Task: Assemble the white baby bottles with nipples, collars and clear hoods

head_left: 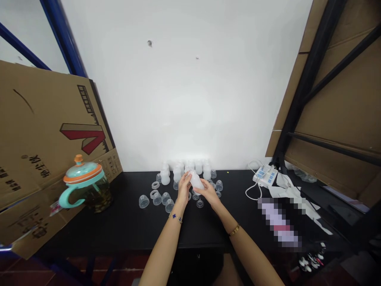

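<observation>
Between both hands, a white translucent baby bottle (196,181) is held tilted above the black table (127,226). My left hand (183,188) grips its upper left end, and my right hand (209,193) is closed round its lower right side. Behind it, several similar white bottles (165,176) stand upright in a group near the wall. Clear dome-shaped caps (144,201) lie to the left, with more clear caps (219,185) to the right. A pale ring (155,185) rests at the left, and a small clear round disc (200,203) lies below the hands. My hands hide some of the small parts.
A teapot-shaped jug (99,194) with a teal handle and orange-rimmed lid stands left, beside a cardboard box (44,131). A white power strip (264,176) with a cable, torn white paper (285,188) and a pixelated patch lie right. Black shelf posts rise at the right.
</observation>
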Motion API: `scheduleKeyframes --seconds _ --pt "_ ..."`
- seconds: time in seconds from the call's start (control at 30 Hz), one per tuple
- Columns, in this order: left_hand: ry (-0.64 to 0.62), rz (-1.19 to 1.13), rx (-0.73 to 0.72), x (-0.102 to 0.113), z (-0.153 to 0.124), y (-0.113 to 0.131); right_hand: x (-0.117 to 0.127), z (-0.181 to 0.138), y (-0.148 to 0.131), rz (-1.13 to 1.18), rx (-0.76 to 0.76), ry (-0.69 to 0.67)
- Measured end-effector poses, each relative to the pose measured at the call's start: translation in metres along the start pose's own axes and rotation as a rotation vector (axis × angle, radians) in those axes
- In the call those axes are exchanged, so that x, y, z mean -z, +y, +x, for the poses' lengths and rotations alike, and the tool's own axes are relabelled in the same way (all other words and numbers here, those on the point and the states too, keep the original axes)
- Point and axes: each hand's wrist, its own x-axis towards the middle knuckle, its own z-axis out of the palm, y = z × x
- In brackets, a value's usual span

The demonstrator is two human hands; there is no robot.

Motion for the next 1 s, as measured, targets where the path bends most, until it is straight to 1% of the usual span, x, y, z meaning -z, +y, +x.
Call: scheduleKeyframes --seconds 0.1,0.2,0.27,0.37,0.43,0.5,0.7,0.9,1.0 --pt "-0.015 0.028 -0.005 0.0006 -0.0004 -0.0004 -0.0001 -0.0003 0.0004 -0.033 0.024 -0.035" --pt "-0.016 0.091 0.014 0.0010 -0.0003 0.0001 0.0018 0.0009 0.0040 -0.080 0.078 -0.032" --pt "0.004 0.118 0.019 0.0006 -0.0007 0.0012 0.0034 0.0013 0.0064 -0.155 0.113 -0.017" --pt "-0.039 0.144 0.010 -0.0014 -0.0030 0.0032 0.0044 -0.0012 0.0070 -0.326 0.171 0.006" --pt "-0.030 0.153 0.022 -0.0031 -0.0047 0.0041 0.0041 -0.0037 0.0062 -0.426 0.171 0.034" --pt "-0.007 0.161 0.049 -0.0042 -0.0056 0.0042 0.0036 -0.0056 0.0057 -0.477 0.164 0.052" --pt "-0.036 0.136 0.077 -0.0031 -0.0031 0.0012 0.0039 -0.0061 0.0080 -0.502 0.169 0.053" --pt "-0.071 0.115 0.074 -0.0023 -0.0010 -0.0022 0.0039 -0.0058 0.0083 -0.447 0.172 0.027" --pt "-0.063 0.098 0.077 -0.0029 -0.0013 -0.0025 0.0037 -0.0053 0.0079 -0.418 0.171 0.013"
